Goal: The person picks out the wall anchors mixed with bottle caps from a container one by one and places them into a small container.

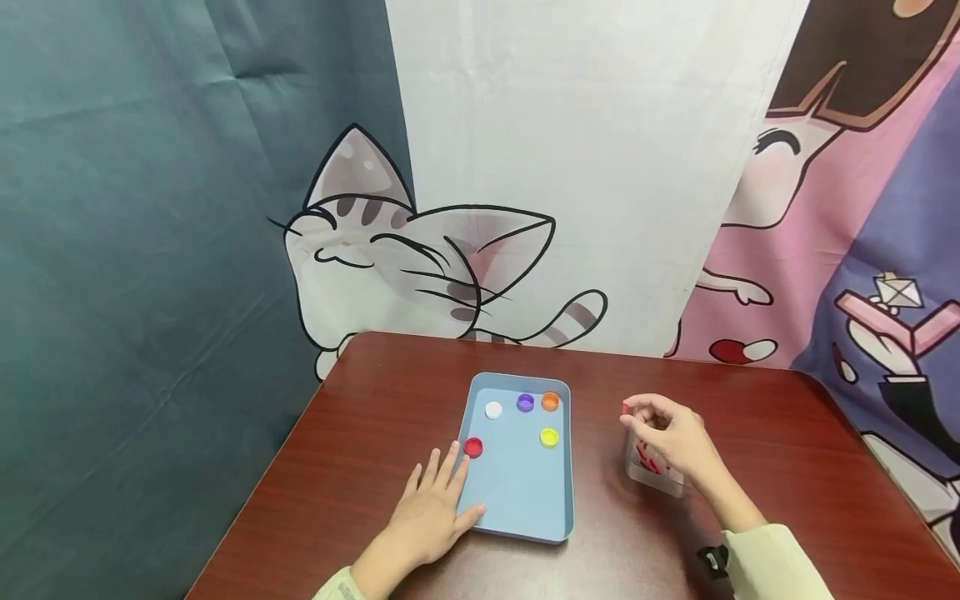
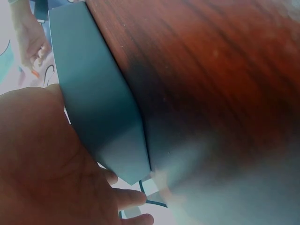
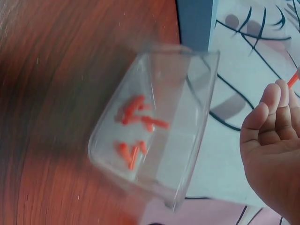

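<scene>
My right hand pinches a small red stick between thumb and fingertips, above a clear plastic box. Inside that box lie several short red sticks, seen in the right wrist view. With fingers spread, my left hand rests at the left edge of a light blue tray. In the tray are small round caps: a red one near the left fingertips, a white one, a purple one, an orange one and a yellow one.
The tray and box stand on a reddish-brown wooden table, the box to the right of the tray. Behind the table hangs a cloth backdrop printed with a cartoon cat and figures. A small black object shows at the right wrist.
</scene>
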Action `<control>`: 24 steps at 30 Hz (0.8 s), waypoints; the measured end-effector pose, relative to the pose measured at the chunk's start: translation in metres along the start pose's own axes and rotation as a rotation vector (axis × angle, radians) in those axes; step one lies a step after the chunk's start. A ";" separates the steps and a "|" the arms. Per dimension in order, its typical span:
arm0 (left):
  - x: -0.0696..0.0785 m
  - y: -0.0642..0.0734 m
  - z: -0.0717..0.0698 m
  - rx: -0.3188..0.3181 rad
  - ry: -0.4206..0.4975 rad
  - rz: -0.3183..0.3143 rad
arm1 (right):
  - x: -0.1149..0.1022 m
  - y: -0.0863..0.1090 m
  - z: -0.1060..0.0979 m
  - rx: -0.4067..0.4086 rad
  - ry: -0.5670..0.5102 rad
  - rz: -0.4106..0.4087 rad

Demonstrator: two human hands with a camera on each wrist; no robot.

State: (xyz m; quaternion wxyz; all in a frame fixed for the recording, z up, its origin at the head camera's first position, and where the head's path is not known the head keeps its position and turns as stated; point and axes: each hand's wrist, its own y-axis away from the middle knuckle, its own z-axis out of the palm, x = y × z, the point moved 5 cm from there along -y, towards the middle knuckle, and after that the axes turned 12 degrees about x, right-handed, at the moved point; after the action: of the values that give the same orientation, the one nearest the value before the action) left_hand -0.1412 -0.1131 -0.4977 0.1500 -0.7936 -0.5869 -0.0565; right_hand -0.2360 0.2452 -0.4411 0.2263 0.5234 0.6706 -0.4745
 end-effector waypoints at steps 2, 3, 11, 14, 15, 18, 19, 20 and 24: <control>0.000 0.000 0.002 0.005 0.005 0.004 | 0.004 0.001 -0.006 0.007 0.000 0.014; 0.000 0.000 0.002 0.006 0.008 0.005 | 0.006 0.001 -0.008 0.010 -0.002 0.019; -0.002 -0.003 0.003 0.027 -0.006 0.017 | 0.018 0.003 -0.023 0.016 -0.057 0.042; -0.002 -0.004 0.003 0.033 -0.013 0.020 | 0.021 0.006 -0.028 0.015 -0.066 0.044; -0.002 -0.004 0.003 0.035 -0.013 0.019 | 0.022 0.007 -0.030 0.014 -0.062 0.047; -0.003 -0.003 0.002 0.027 -0.015 0.008 | 0.028 0.009 -0.035 0.015 -0.038 0.045; -0.003 -0.003 0.002 0.026 -0.012 0.007 | 0.030 0.010 -0.037 0.019 -0.031 0.049; -0.003 -0.002 0.001 0.026 -0.009 0.006 | 0.032 0.010 -0.039 0.021 -0.021 0.045; -0.001 0.000 -0.001 0.031 0.005 0.013 | 0.037 0.013 -0.044 0.012 0.004 0.024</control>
State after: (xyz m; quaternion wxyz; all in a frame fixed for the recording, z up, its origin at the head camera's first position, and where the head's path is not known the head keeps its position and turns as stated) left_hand -0.1415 -0.1140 -0.4971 0.1642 -0.7947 -0.5824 -0.0484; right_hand -0.2288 0.3015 -0.4565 0.2275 0.5338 0.6616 -0.4749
